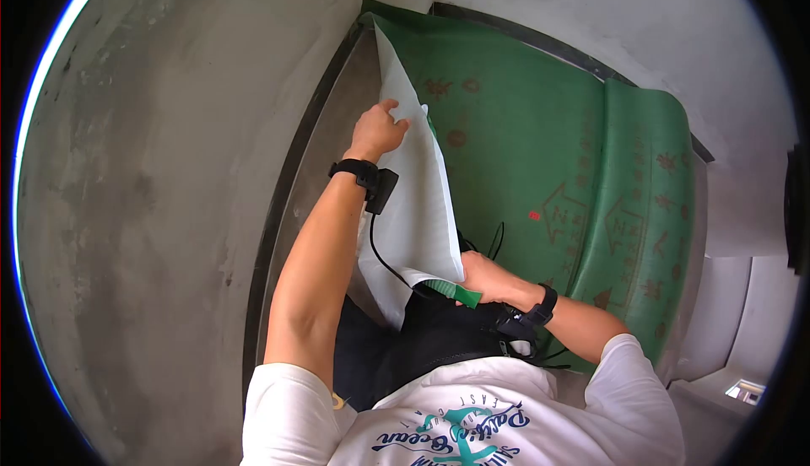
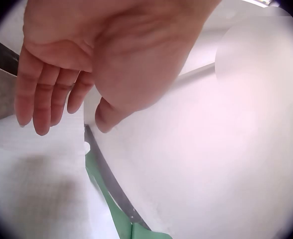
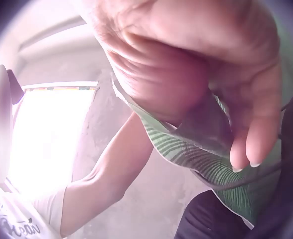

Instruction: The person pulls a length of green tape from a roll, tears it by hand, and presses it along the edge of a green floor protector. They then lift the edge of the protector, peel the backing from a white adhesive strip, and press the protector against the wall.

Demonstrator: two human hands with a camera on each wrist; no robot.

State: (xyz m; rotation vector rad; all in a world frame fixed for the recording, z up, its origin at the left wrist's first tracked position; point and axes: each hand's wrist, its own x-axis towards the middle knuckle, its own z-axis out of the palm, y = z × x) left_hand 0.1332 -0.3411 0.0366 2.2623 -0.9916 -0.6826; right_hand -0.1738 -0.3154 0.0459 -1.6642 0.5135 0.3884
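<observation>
A large green floor protection sheet [image 1: 515, 120] with red printed characters covers much of the floor in the head view. Its left side is folded back, so the pale white underside [image 1: 413, 204] faces up. My right hand [image 1: 487, 277] grips the near end of this flap by its edge, with the thumb and fingers on either side of the ribbed green sheet [image 3: 181, 149] in the right wrist view. My left hand [image 1: 377, 131] is farther out, over the flap's left border. In the left wrist view its fingers [image 2: 43, 102] are nearly straight and hold nothing.
A grey wall [image 1: 160, 179] rises close on the left, with a dark skirting strip [image 1: 291, 162] along its foot. On the right, a second sheet strip [image 1: 645, 204] overlaps the first. Black cables [image 1: 384, 251] run from the wrist cameras near my dark trousers [image 1: 371, 356].
</observation>
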